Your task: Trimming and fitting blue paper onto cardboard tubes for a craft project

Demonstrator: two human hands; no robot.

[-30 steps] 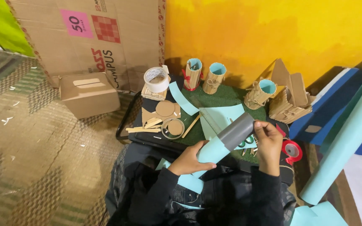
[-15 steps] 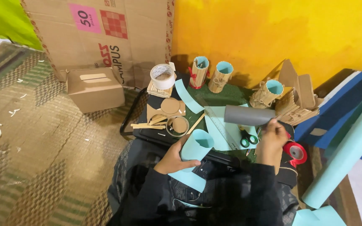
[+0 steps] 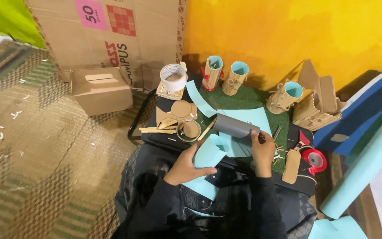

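Head view, looking down: my left hand has its grip closed around a curled light-blue paper sheet over my lap. My right hand pinches a grey rolled sheet just above the tabletop, near the scissors.

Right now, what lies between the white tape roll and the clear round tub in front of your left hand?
In the head view, a brown cardboard disc on cardboard lies between the tape roll and the tub.
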